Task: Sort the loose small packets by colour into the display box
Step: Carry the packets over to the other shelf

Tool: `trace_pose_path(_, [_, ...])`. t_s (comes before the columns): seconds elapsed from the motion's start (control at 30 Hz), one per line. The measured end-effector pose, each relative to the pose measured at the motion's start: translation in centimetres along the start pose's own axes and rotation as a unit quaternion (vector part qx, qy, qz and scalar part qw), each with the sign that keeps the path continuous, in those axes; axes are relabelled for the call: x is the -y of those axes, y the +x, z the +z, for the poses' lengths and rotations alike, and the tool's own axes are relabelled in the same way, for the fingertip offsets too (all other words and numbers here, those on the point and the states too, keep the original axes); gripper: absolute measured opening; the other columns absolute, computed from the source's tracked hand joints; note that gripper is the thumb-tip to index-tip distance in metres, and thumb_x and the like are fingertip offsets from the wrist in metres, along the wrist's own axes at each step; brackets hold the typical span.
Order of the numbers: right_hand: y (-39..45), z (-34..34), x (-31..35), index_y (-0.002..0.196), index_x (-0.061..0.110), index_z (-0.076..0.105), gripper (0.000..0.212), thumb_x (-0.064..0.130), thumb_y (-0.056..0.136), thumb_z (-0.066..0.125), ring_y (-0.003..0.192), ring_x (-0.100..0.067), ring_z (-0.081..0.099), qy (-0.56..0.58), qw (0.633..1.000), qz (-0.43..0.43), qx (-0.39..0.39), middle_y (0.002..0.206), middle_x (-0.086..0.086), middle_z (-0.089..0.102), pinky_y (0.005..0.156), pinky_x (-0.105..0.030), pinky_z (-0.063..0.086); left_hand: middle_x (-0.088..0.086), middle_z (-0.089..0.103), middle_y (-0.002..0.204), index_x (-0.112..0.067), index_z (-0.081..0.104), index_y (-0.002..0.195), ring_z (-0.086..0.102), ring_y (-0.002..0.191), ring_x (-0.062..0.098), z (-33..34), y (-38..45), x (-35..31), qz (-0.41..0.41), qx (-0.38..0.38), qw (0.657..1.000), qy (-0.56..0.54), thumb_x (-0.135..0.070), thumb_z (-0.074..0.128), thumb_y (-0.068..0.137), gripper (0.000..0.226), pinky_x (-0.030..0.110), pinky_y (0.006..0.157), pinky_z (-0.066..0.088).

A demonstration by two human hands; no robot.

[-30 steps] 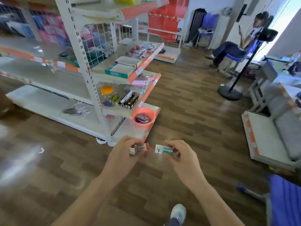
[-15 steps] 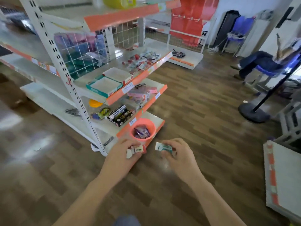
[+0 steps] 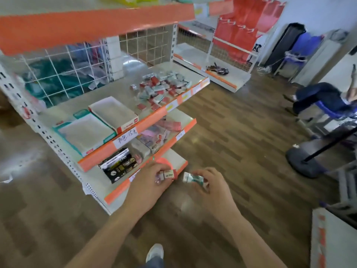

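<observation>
Head view shows both display boxes, teal (image 3: 85, 132) and red (image 3: 114, 113), empty near the shelf's front edge, the loose packets (image 3: 164, 88) piled toward its right end. The left hand (image 3: 152, 182) pinches red packets (image 3: 170, 174), the right hand (image 3: 210, 188) teal ones (image 3: 193, 178); sorting has barely begun.

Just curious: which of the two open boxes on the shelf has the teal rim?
The nearer box; the box beside it has a red-and-white rim.

Both your bare forearms reach forward and low, converging side by side. Your left hand (image 3: 152, 178) curls its fingers in a grip around small red-and-white packets (image 3: 170, 174). Your right hand (image 3: 209, 183), just beside it, pinches a small teal-and-white packet (image 3: 193, 178) between thumb and fingertips.
</observation>
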State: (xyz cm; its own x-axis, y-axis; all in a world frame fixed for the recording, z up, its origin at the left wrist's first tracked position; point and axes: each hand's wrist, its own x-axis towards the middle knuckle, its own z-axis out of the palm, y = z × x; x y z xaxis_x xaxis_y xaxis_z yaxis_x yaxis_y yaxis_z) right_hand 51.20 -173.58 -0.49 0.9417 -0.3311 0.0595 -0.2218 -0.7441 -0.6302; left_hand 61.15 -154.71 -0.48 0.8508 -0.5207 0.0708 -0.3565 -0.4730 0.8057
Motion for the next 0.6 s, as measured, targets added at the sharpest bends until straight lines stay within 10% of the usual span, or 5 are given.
trace_pose_path(0.6, [29.6,-3.1,-8.6,0.112,0.026,0.069,0.028,0.022,0.085,0.073,0.097,-0.004,0.052,0.066,0.982,-0.142,0.106,0.106,0.018,0.056,0.086,-0.018,0.042,-0.014,0.055,0.101,-0.030,0.064,0.105,0.052,0.088,-0.006,4.4,22.7,-1.2,-0.106,-0.145,0.983,0.050,-0.025,0.073,0.081,0.027,0.015,0.079,0.042])
